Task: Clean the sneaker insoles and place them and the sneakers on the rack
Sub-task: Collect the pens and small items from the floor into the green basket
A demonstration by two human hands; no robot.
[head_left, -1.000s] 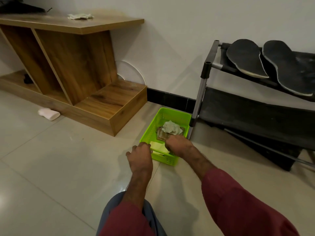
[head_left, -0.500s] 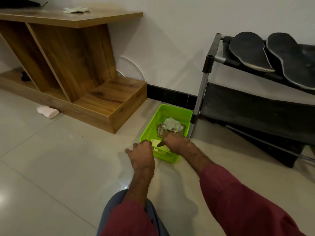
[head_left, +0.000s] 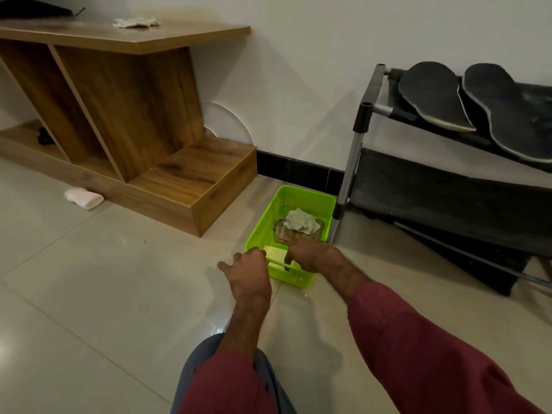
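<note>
Green basket (head_left: 263, 223) held at near rim by left hand (head_left: 250, 271), fingers curled over it. Right hand (head_left: 311, 256) dipped inside basket, fingers' hold impossible to tell. Two dark insoles (head_left: 433, 97) laid on rack (head_left: 352, 156), right of basket, farther back.

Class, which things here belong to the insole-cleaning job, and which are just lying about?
Job: left insole, right insole, shoe rack, green basket, rag inside it.
Lying about: crumpled cloth on wooden unit, white block on floor.
</note>
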